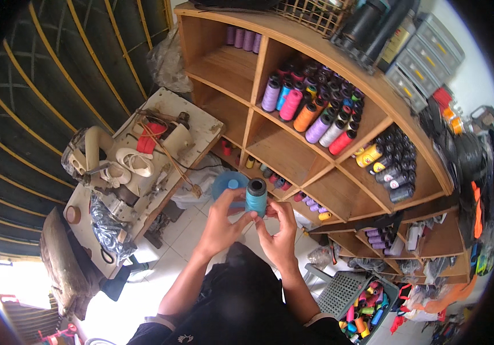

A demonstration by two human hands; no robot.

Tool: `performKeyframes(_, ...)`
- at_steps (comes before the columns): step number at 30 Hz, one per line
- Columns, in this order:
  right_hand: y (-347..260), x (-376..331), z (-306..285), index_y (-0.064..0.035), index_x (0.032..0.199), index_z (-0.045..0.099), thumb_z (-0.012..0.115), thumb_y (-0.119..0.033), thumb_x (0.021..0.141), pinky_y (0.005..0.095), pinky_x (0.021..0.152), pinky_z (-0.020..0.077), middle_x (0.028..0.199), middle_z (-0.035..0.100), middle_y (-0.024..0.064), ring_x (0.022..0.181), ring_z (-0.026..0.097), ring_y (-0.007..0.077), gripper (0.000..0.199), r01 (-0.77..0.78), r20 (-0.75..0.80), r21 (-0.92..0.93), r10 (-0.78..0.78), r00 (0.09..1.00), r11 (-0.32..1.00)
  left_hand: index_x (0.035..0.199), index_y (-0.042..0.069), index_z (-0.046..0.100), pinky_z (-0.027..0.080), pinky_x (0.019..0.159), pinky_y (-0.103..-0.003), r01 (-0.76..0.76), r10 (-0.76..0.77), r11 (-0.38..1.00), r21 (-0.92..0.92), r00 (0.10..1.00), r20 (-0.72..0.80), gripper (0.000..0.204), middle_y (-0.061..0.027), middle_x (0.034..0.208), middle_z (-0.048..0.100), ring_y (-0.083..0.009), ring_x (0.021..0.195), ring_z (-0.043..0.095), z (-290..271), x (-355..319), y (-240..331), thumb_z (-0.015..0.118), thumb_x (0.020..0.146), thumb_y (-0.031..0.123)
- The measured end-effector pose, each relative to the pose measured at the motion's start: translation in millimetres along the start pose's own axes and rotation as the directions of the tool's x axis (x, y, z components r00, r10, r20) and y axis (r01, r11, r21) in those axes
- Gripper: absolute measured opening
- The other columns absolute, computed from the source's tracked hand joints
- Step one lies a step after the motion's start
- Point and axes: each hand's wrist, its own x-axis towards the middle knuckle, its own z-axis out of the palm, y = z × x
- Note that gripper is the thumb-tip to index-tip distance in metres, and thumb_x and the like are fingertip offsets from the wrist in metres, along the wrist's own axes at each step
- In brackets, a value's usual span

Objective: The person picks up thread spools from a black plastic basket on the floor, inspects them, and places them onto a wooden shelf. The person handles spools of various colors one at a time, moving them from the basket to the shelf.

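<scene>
A cone of turquoise thread (255,201) with a dark top is held upright in front of me between both hands. My left hand (221,222) grips it from the left, fingers closed on its side. From the right, the thumb and fingers of my right hand (279,234) pinch its lower part. Behind the cone, a blue bucket (219,190) stands on the floor, with a blue bottle-like top (233,184) showing in it.
Beyond my hands stands a wooden shelf (310,192) with many coloured thread cones (320,125). On the left, a worktable (204,129) carries a cream sewing machine (143,178). A green crate (337,290) of mixed spools sits at the lower right.
</scene>
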Motion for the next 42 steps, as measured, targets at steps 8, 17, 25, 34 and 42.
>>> performKeyframes(8,22,100,68,-0.0017,0.132,0.040,0.060,-0.003,0.084,0.0351,0.084,0.0462,0.115,0.049,0.0165,0.105,0.052,0.0278,0.052,-0.042,0.165,0.133,0.020,0.986,0.990,0.117,-0.001,0.052,0.050,0.088,-0.036,-0.091,0.104,0.992,0.082,0.981,-0.162,0.040,-0.0108,0.111,0.057,-0.0193,0.104,0.058,-58,104,-17,0.067,0.080,-0.004)
performKeyframes(17,44,221,143,-0.0033,0.141,0.030,0.050,-0.025,0.095,0.0381,0.098,0.0387,0.133,0.037,0.0177,0.120,0.043,0.0283,0.055,-0.206,0.270,0.327,0.118,0.956,0.922,0.112,-0.001,0.054,0.052,0.084,-0.036,-0.132,0.130,0.991,0.015,0.942,-0.308,0.037,-0.0129,0.105,0.060,-0.0221,0.098,0.060,-115,240,-48,0.069,0.078,0.001)
performKeyframes(25,73,316,192,0.0014,0.143,0.022,0.049,-0.036,0.095,0.0371,0.101,0.0375,0.137,0.027,0.0207,0.122,0.041,0.0280,0.066,-0.326,-0.008,0.291,0.343,0.939,0.900,0.117,-0.002,0.051,0.050,0.085,-0.032,-0.161,0.158,0.984,-0.078,0.987,-0.036,0.038,-0.0119,0.106,0.061,-0.0183,0.099,0.059,-122,378,-83,0.067,0.082,0.003)
performKeyframes(34,107,375,205,0.0051,0.139,0.029,0.050,-0.048,0.092,0.0392,0.108,0.0249,0.134,0.039,0.0208,0.128,0.036,0.0295,0.073,-0.280,-0.426,0.311,0.397,0.813,0.908,0.115,-0.002,0.052,0.046,0.090,-0.036,-0.351,0.366,0.931,-0.105,0.880,0.303,0.044,-0.0135,0.106,0.063,-0.0224,0.101,0.058,-85,474,-105,0.071,0.077,0.009)
performKeyframes(42,121,390,218,0.0065,0.141,0.022,0.047,-0.052,0.091,0.0418,0.112,0.0141,0.146,0.025,0.0253,0.136,0.023,0.0359,0.081,-0.382,-0.604,0.205,0.424,0.675,0.901,0.109,0.002,0.053,0.047,0.083,-0.035,-0.478,0.528,0.849,-0.227,0.785,0.324,0.035,-0.0150,0.102,0.057,-0.0251,0.093,0.057,-56,499,-129,0.058,0.074,-0.001)
